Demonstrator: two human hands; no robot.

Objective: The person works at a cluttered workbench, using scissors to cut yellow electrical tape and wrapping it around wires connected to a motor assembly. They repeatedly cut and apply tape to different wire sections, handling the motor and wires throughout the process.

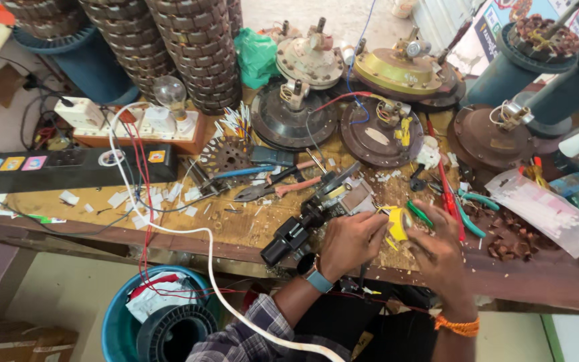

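**Both hands close on a small yellow piece at the bench edge**

The yellow piece (397,225) sits between the two hands, just above the near edge of the wooden workbench (249,228), beside a black hand-cranked winding tool (303,224) that slants across the bench. It looks thin and sheet-like, perhaps insulating tape or film, so it would probably be light, soft and easy to crease or tear; pinching it by its edges with the fingertips seems the sensible hold, not a squeeze across the middle. What exactly it wraps is hidden by the fingers.

The left hand (352,240), with a watch on a blue strap at the wrist, has its fingers curled in and pinching the left side of the yellow piece. The right hand (440,251), with an orange thread at the wrist, curls over the right side; its fingertips are turned away from the camera, so whether they grip the piece or only rest against it cannot be told.

Further out, pliers (273,189) with pink handles lie just behind the winding tool, and green-handled cutters (470,213) lie to the right near a red screwdriver (447,194). Ceiling-fan motor housings (383,131) crowd the back of the bench, a bulb test board (145,124) stands at left, and a white cable (189,231) trails over the edge toward a blue bin (118,318)
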